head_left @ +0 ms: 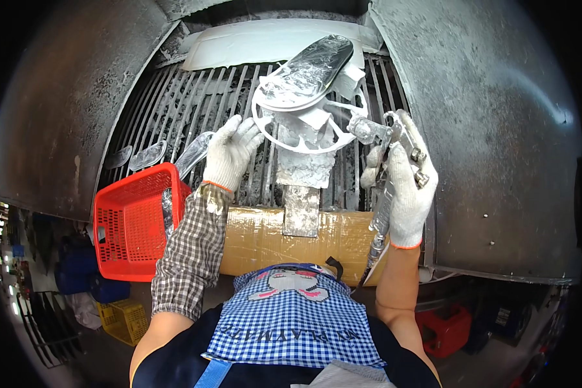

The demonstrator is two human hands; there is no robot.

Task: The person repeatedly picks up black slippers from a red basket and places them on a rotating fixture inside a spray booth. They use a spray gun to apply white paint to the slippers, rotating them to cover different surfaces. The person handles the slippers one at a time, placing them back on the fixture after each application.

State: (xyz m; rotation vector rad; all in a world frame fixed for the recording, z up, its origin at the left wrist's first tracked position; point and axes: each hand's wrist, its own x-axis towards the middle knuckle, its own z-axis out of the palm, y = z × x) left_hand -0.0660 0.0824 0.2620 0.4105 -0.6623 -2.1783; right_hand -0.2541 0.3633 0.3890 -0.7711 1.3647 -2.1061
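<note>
My right hand [409, 194], in a white knit glove, is wrapped round a metal spray gun [363, 130], its nozzle pointing left toward a white-coated spoked ring [335, 146]. On that ring lies a long, sole-shaped piece [310, 72], dark on top under wrinkled, shiny film and white round its edge. White blocks hold it up from beneath. Just left of the ring is my left hand [231, 150], also gloved, with fingers stretched out and nothing in them. Its fingertips are close to the ring's rim; I cannot tell whether they touch.
A red plastic basket [136, 223] stands at my left forearm. Several film-covered pieces [149, 155] lie on the grate [233, 84] behind it. A white-crusted post [302, 213] rises under the ring. Metal walls [485, 129] flank both sides. A tape-wrapped brown roll [255, 242] runs along the front.
</note>
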